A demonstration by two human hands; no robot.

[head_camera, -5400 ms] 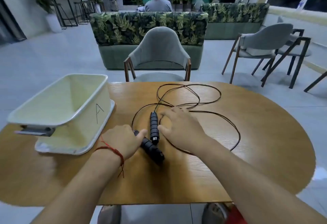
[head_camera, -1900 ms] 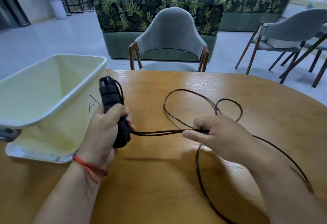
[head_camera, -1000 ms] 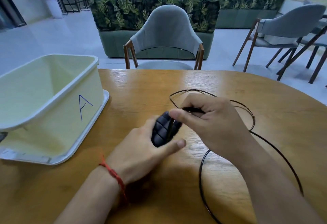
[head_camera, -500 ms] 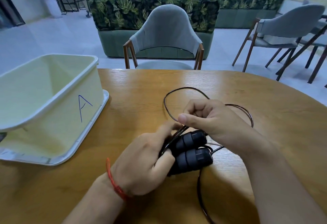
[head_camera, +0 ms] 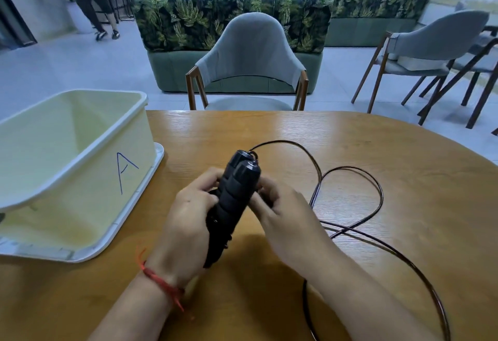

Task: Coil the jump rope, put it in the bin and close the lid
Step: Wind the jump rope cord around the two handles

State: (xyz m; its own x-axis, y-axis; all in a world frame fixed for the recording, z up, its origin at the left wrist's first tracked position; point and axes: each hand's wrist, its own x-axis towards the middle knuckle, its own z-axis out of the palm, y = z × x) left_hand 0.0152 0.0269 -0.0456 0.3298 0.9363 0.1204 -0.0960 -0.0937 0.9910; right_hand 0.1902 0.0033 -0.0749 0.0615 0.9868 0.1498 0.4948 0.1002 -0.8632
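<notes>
Handles (head_camera: 234, 200) now upright (ribbed black foam), both hands' grip closed round them; thin cord (head_camera: 347, 200) looped.

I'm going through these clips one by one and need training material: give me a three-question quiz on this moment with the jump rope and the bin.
1. True or false: the jump rope's cord is already fully coiled.
2. What does the bin stand on? A) its white lid B) a chair C) the floor
3. Fill in: the letter drawn on the bin's side is ___.

Key
1. False: loose loops of cord lie on the table, while the left hand and right hand hold the two black handles together.
2. A: the open bin sits on the lid.
3. A
</notes>
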